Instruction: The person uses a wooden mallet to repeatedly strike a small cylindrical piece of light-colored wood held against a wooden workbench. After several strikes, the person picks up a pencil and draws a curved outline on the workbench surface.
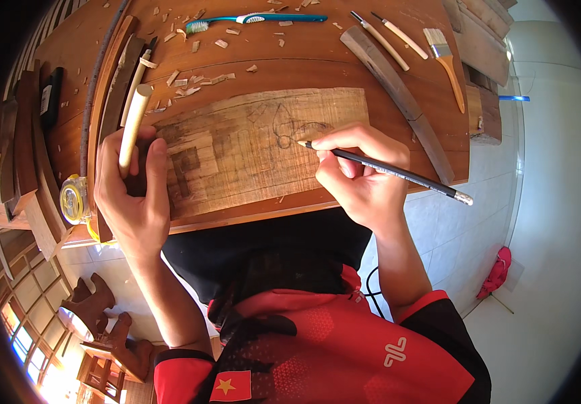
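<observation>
A black pencil (398,174) is pinched in my right hand (364,175), its sharpened point at the drawn lines on a wooden board (236,161). Dark curved pencil lines and a small round shape show near the tip. My left hand (132,195) is at the board's left end, fingers curled around a pale round wooden handle (135,124) that sticks up from it. The lower end of that handle is hidden in the hand, so its kind of tool cannot be told. The left thumb lies close to the board's edge.
Wood chips, a blue toothbrush (277,18), two slim wooden-handled tools (384,44) and a flat paintbrush (445,64) lie on the table's far side. A curved wood strip (398,101) is right of the board. Wood lengths (112,87) and a yellow tape measure (73,200) are at left.
</observation>
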{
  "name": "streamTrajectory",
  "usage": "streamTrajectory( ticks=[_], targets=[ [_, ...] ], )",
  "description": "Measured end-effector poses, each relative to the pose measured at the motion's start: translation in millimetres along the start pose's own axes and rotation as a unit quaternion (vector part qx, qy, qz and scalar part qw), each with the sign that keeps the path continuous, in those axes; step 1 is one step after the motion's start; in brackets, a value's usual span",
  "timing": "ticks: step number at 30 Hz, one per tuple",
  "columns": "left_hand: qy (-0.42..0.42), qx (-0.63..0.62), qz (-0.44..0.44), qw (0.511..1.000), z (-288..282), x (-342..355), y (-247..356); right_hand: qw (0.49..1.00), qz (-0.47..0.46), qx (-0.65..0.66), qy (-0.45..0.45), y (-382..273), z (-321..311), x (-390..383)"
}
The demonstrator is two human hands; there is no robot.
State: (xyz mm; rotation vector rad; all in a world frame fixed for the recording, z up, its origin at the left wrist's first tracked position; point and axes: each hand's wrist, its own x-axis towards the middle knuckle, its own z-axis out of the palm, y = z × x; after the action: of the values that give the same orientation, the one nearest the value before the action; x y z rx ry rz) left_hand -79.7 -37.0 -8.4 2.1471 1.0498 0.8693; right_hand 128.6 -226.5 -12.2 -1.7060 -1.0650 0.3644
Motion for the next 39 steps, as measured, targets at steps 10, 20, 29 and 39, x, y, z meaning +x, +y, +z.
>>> streamTrajectory(
  ticks=[10, 20, 29, 39],
  targets=[
    [0.007, -0.018, 0.008, 1.000, 2, 0, -1, 1.000, 0.019, 0.007, 0.022, -1, -2, -3],
    [0.010, -0.028, 0.004, 1.000, 3, 0, -3, 0.998, 0.014, 0.023, 0.058, 6, -3, -6],
    [0.008, -0.033, 0.003, 0.999, 3, 0, -3, 0.991, 0.059, 0.060, 0.101, 4, 2, -7],
    [0.006, -0.032, 0.002, 0.999, 3, 0, -2, 0.988, 0.054, 0.051, 0.138, 6, 6, -6]
  ],
)
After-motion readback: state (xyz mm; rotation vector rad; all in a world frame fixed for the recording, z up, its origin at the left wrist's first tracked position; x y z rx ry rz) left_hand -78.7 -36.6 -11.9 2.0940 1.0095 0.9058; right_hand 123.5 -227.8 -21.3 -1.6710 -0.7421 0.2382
